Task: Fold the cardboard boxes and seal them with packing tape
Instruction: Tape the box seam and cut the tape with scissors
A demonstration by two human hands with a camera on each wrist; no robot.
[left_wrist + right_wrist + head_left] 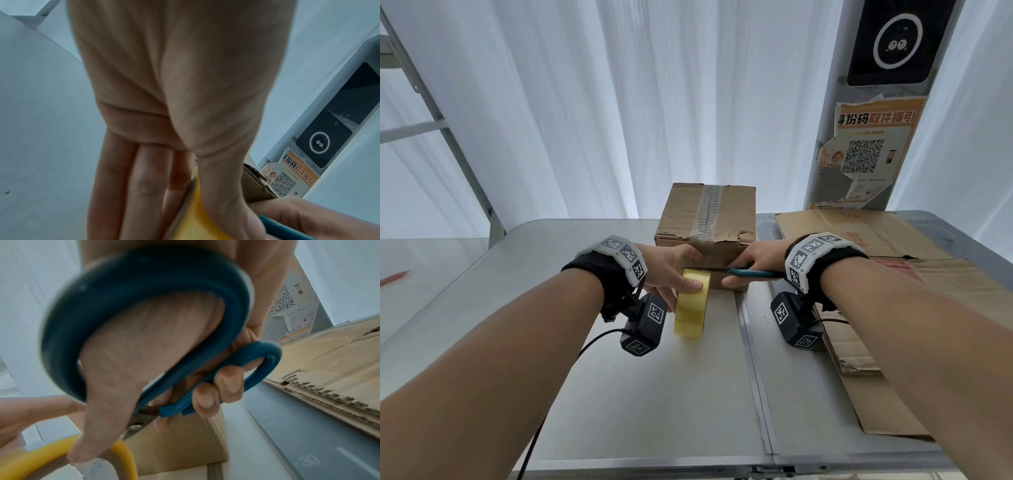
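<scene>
- One cardboard box (707,222) stood folded on the grey table (619,377), directly ahead of me, with a strip of tape already running along its top seam and over the near edge.
- I judged this box nearly sealed: the scissors (739,271) lay level against its near face, where the tape would be cut free of the roll.
- A stack of flattened cardboard (876,308) lay on the table to my right, not yet folded. I judged most of the task outstanding.
- My left hand (671,270) held the yellow tape roll (693,305) on edge, just in front of the box. The thumb pressed across the roll's outer face; in the left wrist view the fingers (144,186) ran straight down the roll's far side, so the roll was pinched between thumb and fingers.
- My right hand (753,265) gripped the scissors by their blue handles. In the right wrist view the thumb passed through the large loop and the curled fingertips (228,384) wrapped the smaller one.
- The handles sat close together, so I judged the blades nearly or fully closed. The blade tips were hidden behind my left hand, and I could not tell whether the tape was cut through.
- The right thumb tip rested near the roll's rim; contact could not be confirmed.
</scene>
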